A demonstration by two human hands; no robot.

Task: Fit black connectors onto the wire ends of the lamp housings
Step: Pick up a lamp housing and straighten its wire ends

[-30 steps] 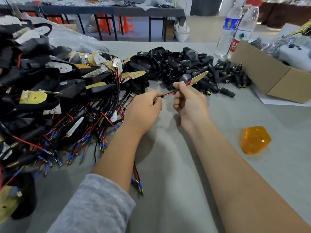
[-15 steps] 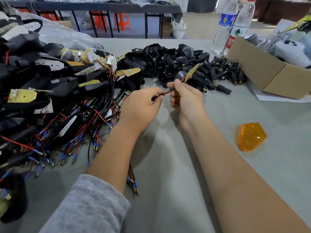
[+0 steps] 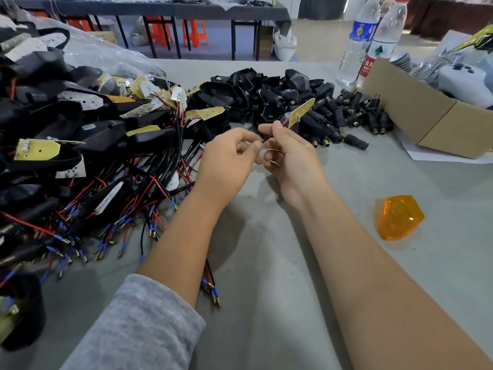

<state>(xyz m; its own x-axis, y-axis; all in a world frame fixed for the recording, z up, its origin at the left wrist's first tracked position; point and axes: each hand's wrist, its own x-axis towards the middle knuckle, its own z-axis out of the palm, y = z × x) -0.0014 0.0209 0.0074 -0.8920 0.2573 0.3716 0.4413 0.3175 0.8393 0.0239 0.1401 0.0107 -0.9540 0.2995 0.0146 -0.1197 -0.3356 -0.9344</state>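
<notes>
Pinching the red-and-black wire pair [image 3: 269,137] between them, left hand [image 3: 226,161] and right hand [image 3: 290,158] hovered above the bench [image 3: 280,263]; its yellow LED board [image 3: 301,110] pointed toward the loose black connectors [image 3: 354,113].

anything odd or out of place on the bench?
One translucent orange plastic lens lies alone on the grey table, right of the arms, apart from the piles. Both hands pinch a red and black wire.

left hand [image 3: 226,161]: closes in until fingertips meet right hand [image 3: 290,156] at frame centre | red wire [image 3: 276,130]: visible span between the hands shortens | yellow board [image 3: 301,111]: tilts steeper, tip toward upper right
</notes>
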